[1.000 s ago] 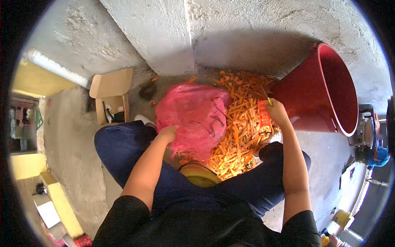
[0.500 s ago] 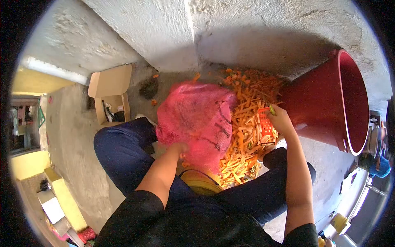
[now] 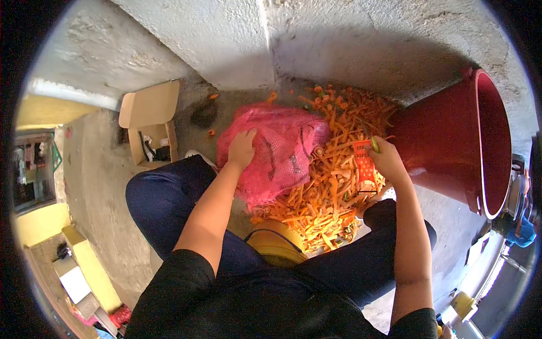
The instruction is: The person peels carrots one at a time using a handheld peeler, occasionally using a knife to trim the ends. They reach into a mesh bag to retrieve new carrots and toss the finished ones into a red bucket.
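Observation:
A pink mesh sack (image 3: 276, 155) with dark markings lies slumped on the floor in front of me. My left hand (image 3: 241, 148) is on its upper left side, fingers curled into the mesh. To the right, my right hand (image 3: 388, 161) grips a green-handled knife (image 3: 375, 145); its thin dark blade points up and away. Just beside that hand stands an orange-red perforated plastic basket (image 3: 365, 164). Orange peelings and strips (image 3: 333, 186), which look like carrot, are heaped around the basket and along the sack. Between my legs sits a yellow bucket (image 3: 276, 244).
A large dark red tub (image 3: 446, 147) lies tipped on its side at the right, against the rough wall (image 3: 350, 34). An open cardboard box (image 3: 149, 127) with dark items is on the left. Stray orange bits (image 3: 212, 133) dot the floor.
My left hand has moved up and away from the sack's near edge onto its upper left side. The sack's near edge has shifted back, exposing more peelings and the bucket. The right hand barely moved.

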`<act>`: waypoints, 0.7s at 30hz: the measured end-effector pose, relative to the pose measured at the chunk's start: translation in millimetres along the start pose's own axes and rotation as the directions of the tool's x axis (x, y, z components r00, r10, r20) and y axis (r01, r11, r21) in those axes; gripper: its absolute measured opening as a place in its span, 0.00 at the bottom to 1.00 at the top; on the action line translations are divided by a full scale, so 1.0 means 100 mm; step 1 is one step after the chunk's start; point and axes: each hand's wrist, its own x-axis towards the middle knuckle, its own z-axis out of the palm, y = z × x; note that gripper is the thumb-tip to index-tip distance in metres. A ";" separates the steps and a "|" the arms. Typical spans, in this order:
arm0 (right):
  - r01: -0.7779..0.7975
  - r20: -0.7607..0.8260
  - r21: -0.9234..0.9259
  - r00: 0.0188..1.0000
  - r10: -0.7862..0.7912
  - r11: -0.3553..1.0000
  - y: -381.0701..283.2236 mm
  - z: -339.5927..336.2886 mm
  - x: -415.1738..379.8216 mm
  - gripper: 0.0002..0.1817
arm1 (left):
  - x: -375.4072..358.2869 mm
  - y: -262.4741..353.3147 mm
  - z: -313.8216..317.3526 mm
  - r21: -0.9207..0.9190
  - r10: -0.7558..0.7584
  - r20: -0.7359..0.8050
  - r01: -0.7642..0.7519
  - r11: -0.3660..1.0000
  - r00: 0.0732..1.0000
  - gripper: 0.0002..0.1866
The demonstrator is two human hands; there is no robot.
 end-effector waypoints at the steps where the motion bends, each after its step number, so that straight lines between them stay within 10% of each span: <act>1: -0.029 0.010 0.003 1.000 0.029 1.000 -0.02 -0.01 0.00 0.13 | -0.03 0.00 0.00 0.131 0.020 0.072 -0.029 0.991 0.997 0.18; 6: -0.008 0.017 0.027 1.000 0.008 1.000 -0.10 -0.03 -0.01 0.13 | -0.44 -0.20 0.84 0.491 -0.022 0.233 -0.098 0.866 0.972 0.16; 8: -0.014 0.029 0.008 0.999 0.014 1.000 -0.12 -0.02 -0.02 0.13 | -0.57 0.04 0.87 0.649 0.103 0.672 -0.650 0.396 0.733 0.16; 11: -0.010 0.034 -0.025 0.999 0.011 1.000 -0.13 -0.02 0.01 0.14 | -0.72 0.17 1.17 0.376 0.055 0.643 -0.378 0.846 0.764 0.16; 14: 0.010 0.029 -0.025 1.000 -0.009 1.000 -0.12 0.00 0.04 0.15 | -0.69 -0.21 2.12 0.388 -0.117 0.683 -0.222 0.895 0.721 0.16; 21: -0.031 0.083 -0.054 0.996 0.036 0.998 -0.12 0.01 0.09 0.14 | -0.56 -0.82 1.67 -0.227 -0.298 0.325 0.380 0.897 0.898 0.15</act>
